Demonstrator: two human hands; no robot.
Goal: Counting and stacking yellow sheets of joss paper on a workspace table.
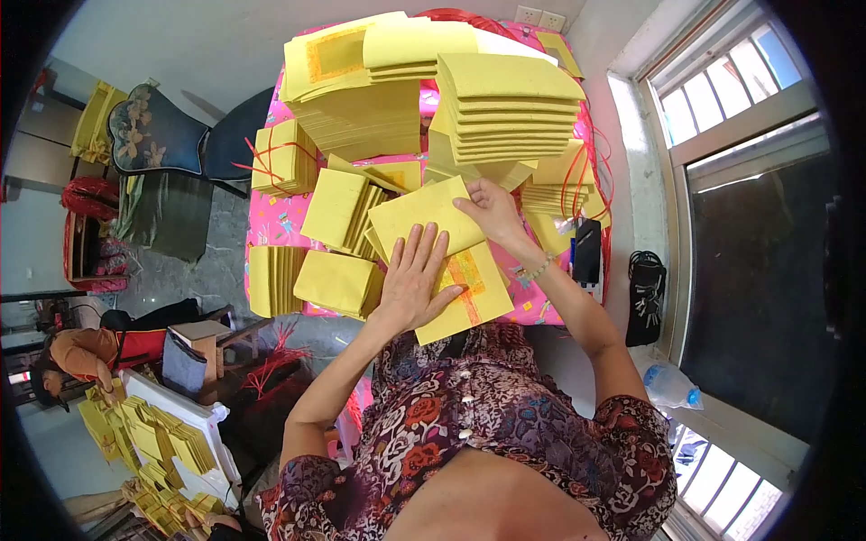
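near the table (538,311) edge, right grip (492,213) pinches yellow paper (418,213) by its corner, left hand (415,278) flat atop.

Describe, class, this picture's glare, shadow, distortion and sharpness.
Head view: glare partly whitens the upper window; head view: the tall paper stack has a shaded front; head view: corners go black, and the far-left person appears tipped sideways; head view: left hand and right hand look fairly sharp.

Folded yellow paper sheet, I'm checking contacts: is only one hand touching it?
No, the bare left hand lies on the folded yellow paper sheet and the bare right hand touches its corner.
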